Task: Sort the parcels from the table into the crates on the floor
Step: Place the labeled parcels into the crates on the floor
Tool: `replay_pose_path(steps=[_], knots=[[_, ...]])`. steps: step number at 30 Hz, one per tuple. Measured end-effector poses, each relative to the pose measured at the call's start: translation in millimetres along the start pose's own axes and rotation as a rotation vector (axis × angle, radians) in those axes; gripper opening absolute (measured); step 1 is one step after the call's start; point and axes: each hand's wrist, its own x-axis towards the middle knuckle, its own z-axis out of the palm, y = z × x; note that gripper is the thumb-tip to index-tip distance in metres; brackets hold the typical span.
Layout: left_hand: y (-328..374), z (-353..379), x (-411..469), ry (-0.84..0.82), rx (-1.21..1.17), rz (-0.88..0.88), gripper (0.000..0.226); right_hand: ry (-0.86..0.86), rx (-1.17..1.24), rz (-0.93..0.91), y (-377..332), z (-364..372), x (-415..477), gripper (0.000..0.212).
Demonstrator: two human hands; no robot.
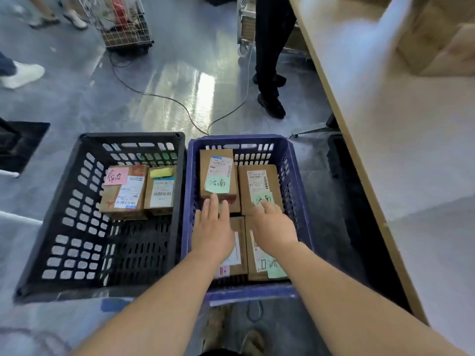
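Four parcels [218, 163] lie flat in the blue crate [295, 176], two others in the black crate [128, 136]. Head view: left hand [213, 227] and right hand [275, 229] reach in with fingers straight, gripping nothing, tips on the far pair. Step, as judged: settling parcels; the next move calls for fetching from the table [385, 124]. Long axes run toward the far wall, labels upward.

Glossy grey floor [180, 80]; wire cart [123, 24]

Front-left parcel [241, 267], label [236, 251] mostly covered.
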Motion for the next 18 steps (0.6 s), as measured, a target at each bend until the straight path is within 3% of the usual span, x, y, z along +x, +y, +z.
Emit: replay_pose_path(steps=[7,12,18], knots=[[48.2,-10.3,-87.2,0.012,0.055,0.068,0.067,0.156,-0.096,-0.030,4.5,-32.4,-100.5,0.049],[67.6,-19.3,-120.5,0.034,0.189,0.174,0.070,0.183,-0.159,0.180,22.5,-41.3,-166.5,0.081],[89.8,-35.8,-160.2,0.094,0.224,0.374,0.071,0.227,-0.187,0.349,25.3,-61.4,-236.5,0.086]])
